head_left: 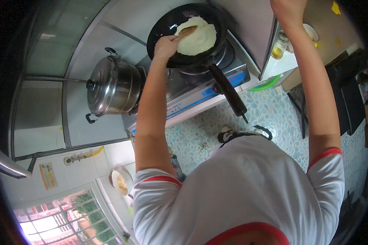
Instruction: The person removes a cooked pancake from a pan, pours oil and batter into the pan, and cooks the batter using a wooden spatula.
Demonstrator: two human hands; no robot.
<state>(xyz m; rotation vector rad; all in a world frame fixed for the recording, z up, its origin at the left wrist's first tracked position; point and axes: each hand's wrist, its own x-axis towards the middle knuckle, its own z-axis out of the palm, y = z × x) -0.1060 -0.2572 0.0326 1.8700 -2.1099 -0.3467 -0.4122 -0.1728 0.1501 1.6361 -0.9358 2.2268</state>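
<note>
My left hand [166,46] is closed on a brown wooden spatula [188,31], whose blade lies against a pale, flat pancake [200,39]. The pancake spreads over the inside of a black wok [161,30], which sits on the gas stove [200,97] with its long dark handle pointing towards me. Up at the top right edge of the view is my right hand [289,9], raised beyond a panel beside the stove. Its fingers are cut off by the frame, so whatever it touches is hidden.
A lidded steel pot [114,85] stands left of the wok. A glass jar [279,45] and a small white bowl [310,32] are on the right, with a green basket [266,83] below. Another bowl [122,182] sits lower left, near the barred window [69,220].
</note>
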